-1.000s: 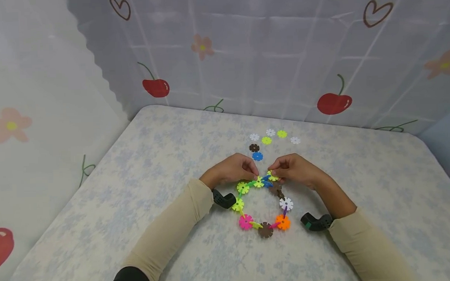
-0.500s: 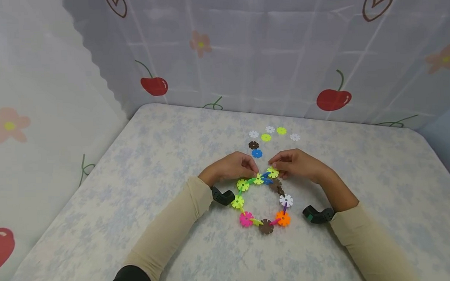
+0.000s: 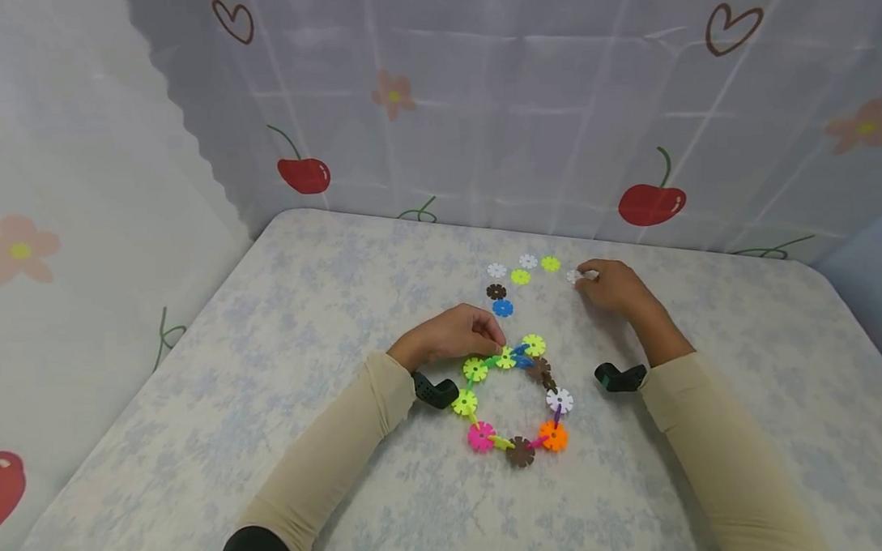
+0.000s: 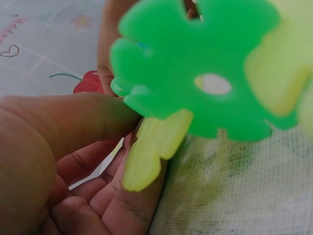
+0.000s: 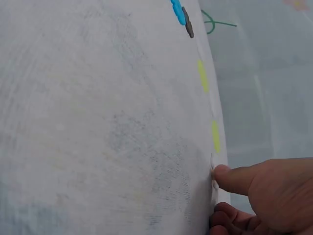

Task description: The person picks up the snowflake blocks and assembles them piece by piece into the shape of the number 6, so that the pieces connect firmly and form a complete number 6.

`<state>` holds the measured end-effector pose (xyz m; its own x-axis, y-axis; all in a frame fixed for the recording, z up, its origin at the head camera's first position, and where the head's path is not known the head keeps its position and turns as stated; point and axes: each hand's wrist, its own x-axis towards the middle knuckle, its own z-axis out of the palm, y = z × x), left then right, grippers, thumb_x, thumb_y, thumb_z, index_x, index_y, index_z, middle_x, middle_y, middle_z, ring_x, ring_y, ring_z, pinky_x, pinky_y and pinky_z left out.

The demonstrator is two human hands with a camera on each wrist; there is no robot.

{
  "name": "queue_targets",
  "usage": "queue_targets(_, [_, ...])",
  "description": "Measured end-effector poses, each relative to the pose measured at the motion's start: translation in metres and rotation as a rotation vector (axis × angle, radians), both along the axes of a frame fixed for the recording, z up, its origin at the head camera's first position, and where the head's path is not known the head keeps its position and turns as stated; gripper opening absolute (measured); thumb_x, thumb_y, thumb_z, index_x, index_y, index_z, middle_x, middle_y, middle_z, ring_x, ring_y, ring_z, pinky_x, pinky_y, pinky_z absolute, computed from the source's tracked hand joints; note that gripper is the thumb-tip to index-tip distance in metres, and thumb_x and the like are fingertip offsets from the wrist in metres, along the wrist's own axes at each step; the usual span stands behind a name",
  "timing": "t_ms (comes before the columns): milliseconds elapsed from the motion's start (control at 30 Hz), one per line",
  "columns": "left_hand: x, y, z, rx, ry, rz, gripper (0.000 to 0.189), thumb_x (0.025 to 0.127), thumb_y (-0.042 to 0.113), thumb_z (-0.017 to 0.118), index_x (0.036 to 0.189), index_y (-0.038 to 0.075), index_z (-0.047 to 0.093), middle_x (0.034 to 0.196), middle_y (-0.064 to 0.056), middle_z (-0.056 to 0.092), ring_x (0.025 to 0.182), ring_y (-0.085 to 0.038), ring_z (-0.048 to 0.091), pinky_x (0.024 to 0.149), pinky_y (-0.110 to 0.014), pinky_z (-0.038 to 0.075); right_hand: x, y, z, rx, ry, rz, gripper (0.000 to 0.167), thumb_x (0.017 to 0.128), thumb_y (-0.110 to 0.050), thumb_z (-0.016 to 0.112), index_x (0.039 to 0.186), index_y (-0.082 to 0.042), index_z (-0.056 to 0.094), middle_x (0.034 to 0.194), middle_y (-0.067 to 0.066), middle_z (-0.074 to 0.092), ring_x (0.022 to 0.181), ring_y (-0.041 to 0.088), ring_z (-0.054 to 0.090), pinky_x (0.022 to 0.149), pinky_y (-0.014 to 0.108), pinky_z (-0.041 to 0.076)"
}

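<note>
My left hand (image 3: 457, 332) pinches a yellow-green snowflake disc (image 4: 155, 152) at the top of a ring of linked notched plastic discs. A green disc (image 4: 171, 63) slots into it, close to the camera in the left wrist view. To its right a blue disc (image 3: 522, 359) joins another yellow-green disc (image 3: 534, 345) that sticks up from the ring. Brown, white, orange and pink discs make up the rest of the loop. My right hand (image 3: 612, 287) is farther back, thumb and fingertips pinching a white snowflake disc (image 3: 573, 276) at the table surface.
Several loose discs lie flat behind the ring: a blue disc (image 3: 503, 308), a brown disc (image 3: 496, 291), two yellow-green and two white ones. The cloth-covered table (image 3: 325, 312) meets a printed curtain (image 3: 480, 128) at its back edge.
My right hand has let go of the upper yellow-green disc and moved back and right to the loose white disc. My left hand has stayed at the ring.
</note>
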<state>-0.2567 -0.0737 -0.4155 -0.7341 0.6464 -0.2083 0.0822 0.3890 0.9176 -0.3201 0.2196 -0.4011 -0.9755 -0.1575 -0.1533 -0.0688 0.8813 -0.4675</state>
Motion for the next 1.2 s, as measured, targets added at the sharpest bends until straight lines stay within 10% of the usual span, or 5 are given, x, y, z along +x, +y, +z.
queue_targets(467, [0.004, -0.003, -0.004, 0.017, -0.036, 0.003, 0.005, 0.097, 0.005, 0.068, 0.1, 0.001, 0.07, 0.091, -0.008, 0.068, 0.078, -0.018, 0.059, 0.073, -0.029, 0.051, 0.045, -0.003, -0.01, -0.413, -0.144, 0.211, 0.014, 0.1, -0.008, 0.065, 0.111, 0.001, 0.065, 0.096, 0.011, 0.066, 0.088, 0.025, 0.059, 0.077, 0.032, 0.051])
queue_targets(1200, [-0.002, 0.0, -0.001, 0.0, 0.007, 0.001, 0.006, 0.097, 0.007, 0.068, 0.1, 0.003, 0.071, 0.09, -0.007, 0.068, 0.077, -0.016, 0.058, 0.073, -0.028, 0.05, 0.061, -0.005, -0.004, -0.401, -0.109, 0.344, 0.009, 0.093, 0.0, 0.071, 0.097, -0.007, 0.065, 0.095, 0.008, 0.063, 0.087, 0.028, 0.057, 0.073, 0.035, 0.049])
